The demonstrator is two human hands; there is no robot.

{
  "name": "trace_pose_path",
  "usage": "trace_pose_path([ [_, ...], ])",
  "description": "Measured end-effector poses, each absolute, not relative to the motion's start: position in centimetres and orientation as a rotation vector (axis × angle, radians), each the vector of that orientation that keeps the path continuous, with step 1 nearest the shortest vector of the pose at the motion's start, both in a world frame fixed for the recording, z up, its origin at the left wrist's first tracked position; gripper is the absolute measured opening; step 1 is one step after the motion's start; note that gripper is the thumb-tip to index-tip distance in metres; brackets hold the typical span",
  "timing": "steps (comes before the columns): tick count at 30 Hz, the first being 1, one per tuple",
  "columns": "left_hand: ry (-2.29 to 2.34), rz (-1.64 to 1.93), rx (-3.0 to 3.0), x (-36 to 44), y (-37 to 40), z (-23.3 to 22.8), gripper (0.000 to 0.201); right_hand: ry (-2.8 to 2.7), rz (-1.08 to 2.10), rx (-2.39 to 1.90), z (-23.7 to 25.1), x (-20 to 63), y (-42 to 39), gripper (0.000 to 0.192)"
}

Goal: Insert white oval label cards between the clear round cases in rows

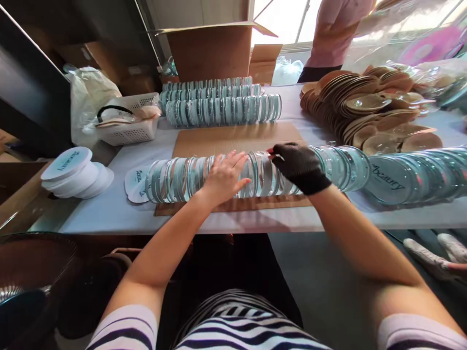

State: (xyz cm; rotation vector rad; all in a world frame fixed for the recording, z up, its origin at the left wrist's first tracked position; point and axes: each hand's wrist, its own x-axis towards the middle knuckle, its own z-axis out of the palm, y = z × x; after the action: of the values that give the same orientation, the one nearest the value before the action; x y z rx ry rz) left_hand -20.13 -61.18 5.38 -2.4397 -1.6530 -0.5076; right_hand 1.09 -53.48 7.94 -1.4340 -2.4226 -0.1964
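Observation:
A long row of clear round lids (175, 179) lies on edge along a cardboard sheet (237, 138) on the white table (109, 214). My bare left hand (224, 176) rests flat on top of the row near its middle. My right hand (299, 166), in a black glove, presses on the row just to the right, its fingertips pinching the rim of one lid. The row runs on to the right, where a lid printed "beauty" (390, 181) faces me.
More rows of lids (222, 104) lie at the back by an open carton (215, 48). A white basket (129, 121) and round white labels (71, 170) sit left. Brown discs (375, 109) pile at right. Another person (335, 34) stands behind the table.

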Motion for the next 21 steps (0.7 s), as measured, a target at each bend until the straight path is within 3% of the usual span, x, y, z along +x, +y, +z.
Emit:
trace_pose_path([
  [3,-1.604,-0.493,-2.484,-18.4,-60.0,5.1,0.062,-2.741,0.007,-1.536,11.2,-0.3,-48.0,0.035],
  [9,-1.585,-0.477,-2.487,-18.0,-58.9,4.2,0.062,-3.103,0.229,-1.207,11.6,-3.5,-44.1,0.044],
  [15,-1.625,-0.467,-2.522,-18.0,-59.3,4.8,0.059,-2.887,0.285,-1.088,11.1,-0.3,-48.3,0.028],
  [18,-1.634,-0.485,-2.526,-17.9,-59.4,4.8,0.059,-2.706,0.309,-1.012,8.4,1.9,-53.0,0.02],
  [21,-1.637,-0.484,-2.528,-17.9,-59.5,4.7,0.06,-2.595,0.119,-1.125,4.0,2.9,-57.7,0.021],
])
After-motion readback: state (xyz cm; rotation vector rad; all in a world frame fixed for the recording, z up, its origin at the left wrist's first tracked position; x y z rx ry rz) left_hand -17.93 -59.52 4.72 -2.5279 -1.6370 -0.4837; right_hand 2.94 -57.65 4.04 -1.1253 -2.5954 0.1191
